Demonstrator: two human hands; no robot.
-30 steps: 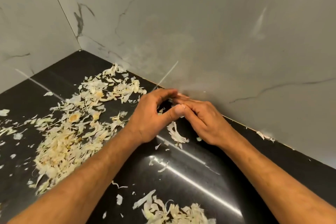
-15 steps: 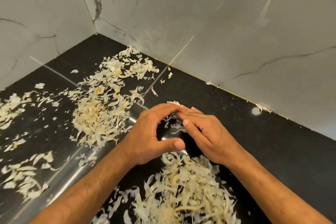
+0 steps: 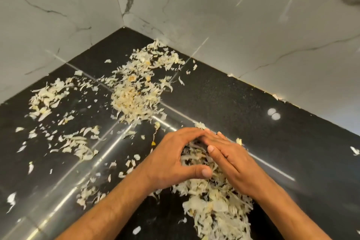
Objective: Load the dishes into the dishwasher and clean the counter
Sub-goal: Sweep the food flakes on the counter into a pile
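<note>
Black polished counter (image 3: 253, 107) carries pale shredded peelings. The left hand (image 3: 171, 159) and right hand (image 3: 228, 159) stand cupped on edge, fingertips meeting, fingers loosely curved and gripping nothing, walling the near heap (image 3: 212, 200), which trails toward the person. A larger scatter (image 3: 136, 91) lies beyond, toward the marble corner, nearer the left hand.

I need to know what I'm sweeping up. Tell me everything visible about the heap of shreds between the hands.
The heap of shreds is pale cream and yellowish, thin flaky strips like chopped vegetable or peel. It lies loosely piled on the glossy black counter, running from the fingertips toward the near edge. The left hand and the right hand cup its far end, fingertips meeting. Other patches lie apart, toward the corner.
</note>
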